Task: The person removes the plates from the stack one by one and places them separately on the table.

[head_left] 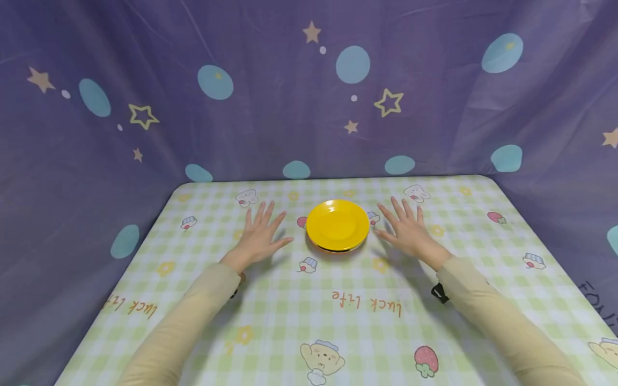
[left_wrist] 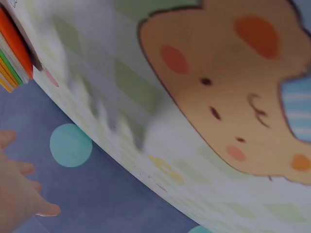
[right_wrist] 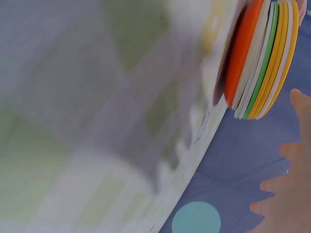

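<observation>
A stack of plates sits on the table, its top plate (head_left: 338, 225) yellow and round. Seen from the side in the right wrist view, the stack (right_wrist: 260, 63) has layers of orange, white, green and yellow; part of it (left_wrist: 14, 53) also shows in the left wrist view. My left hand (head_left: 258, 238) hovers to the left of the stack with fingers spread, holding nothing. On the other side, my right hand (head_left: 407, 233) is held over the cloth with its fingers spread too. Neither hand touches the plates.
A green-and-white checked cloth (head_left: 280, 332) printed with cartoon figures, strawberries and cupcakes covers the table. Behind and at both sides hangs a purple curtain (head_left: 275, 118) with stars and blue spots. A dark strap piece (head_left: 440, 293) shows under the right wrist.
</observation>
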{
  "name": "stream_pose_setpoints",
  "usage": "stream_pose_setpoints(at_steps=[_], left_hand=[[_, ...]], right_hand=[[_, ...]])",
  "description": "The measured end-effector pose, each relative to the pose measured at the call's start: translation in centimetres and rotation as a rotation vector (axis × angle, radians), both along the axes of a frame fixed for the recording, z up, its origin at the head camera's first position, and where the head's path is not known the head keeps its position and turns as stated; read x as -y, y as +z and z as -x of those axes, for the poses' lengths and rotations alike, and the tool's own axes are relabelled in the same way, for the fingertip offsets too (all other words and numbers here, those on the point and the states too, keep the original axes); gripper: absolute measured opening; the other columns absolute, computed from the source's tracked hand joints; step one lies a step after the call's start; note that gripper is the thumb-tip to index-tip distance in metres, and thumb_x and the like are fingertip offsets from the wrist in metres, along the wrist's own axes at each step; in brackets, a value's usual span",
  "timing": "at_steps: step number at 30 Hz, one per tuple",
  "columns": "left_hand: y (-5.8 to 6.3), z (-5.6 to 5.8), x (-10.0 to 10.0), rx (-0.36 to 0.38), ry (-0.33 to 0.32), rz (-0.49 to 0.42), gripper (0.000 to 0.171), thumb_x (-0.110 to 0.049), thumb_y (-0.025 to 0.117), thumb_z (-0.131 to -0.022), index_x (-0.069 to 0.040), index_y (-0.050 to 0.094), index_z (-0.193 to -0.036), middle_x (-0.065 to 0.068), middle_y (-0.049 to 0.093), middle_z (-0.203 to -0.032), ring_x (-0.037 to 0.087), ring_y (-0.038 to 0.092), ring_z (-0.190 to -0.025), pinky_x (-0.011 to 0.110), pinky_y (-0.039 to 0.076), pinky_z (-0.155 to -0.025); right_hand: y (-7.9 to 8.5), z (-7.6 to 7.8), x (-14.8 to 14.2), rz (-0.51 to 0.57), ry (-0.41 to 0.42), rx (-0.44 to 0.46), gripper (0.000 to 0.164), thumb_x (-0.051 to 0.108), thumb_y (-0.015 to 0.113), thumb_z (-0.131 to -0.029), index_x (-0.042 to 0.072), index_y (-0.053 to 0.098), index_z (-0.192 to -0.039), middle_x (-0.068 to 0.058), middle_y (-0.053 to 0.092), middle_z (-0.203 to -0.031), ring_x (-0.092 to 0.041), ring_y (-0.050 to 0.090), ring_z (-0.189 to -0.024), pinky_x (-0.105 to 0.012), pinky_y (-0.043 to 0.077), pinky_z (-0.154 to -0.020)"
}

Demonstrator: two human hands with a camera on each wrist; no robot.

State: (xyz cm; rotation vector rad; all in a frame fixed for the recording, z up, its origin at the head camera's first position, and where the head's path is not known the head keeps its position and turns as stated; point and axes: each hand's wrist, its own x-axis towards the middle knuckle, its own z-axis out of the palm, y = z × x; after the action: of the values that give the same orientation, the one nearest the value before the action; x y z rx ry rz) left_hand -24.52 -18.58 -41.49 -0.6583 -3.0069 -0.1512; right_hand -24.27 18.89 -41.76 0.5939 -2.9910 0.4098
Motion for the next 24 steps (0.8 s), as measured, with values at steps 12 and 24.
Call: stream_pose_setpoints(at_steps=[12, 24], left_hand=[[0.2, 0.8, -2.7, -0.026, -0.006, -0.149, 0.06, -0.045, 0.044, -0.088, -0.01, 0.034, -0.136, 0.019, 0.019, -0.143, 0.034, 0.007, -0.133, 0.054, -0.004, -0.105], [-0.1, 1.5, -4.8, 0.14, 0.03, -0.584, 0.049, -0.024, 0.052, -0.089, -0.001, 0.039, -0.131, 0.018, 0.042, -0.129, 0.031, 0.041, -0.117, 0.043, 0.033, -0.1]], right_hand=[[0.2, 0.7, 2.7, 0.164, 0.086, 0.042, 0.069, 0.046, 0.046, -0.088, 0.013, 0.019, -0.142, -0.022, 0.009, -0.145, -0.042, 0.012, -0.129, -0.06, 0.008, -0.103], [0.1, 1.1, 4.4, 0.412, 0.084, 0.067, 0.062, 0.032, 0.054, -0.087, 0.003, 0.029, -0.137, -0.026, 0.031, -0.133, -0.039, 0.039, -0.114, -0.052, 0.036, -0.094]])
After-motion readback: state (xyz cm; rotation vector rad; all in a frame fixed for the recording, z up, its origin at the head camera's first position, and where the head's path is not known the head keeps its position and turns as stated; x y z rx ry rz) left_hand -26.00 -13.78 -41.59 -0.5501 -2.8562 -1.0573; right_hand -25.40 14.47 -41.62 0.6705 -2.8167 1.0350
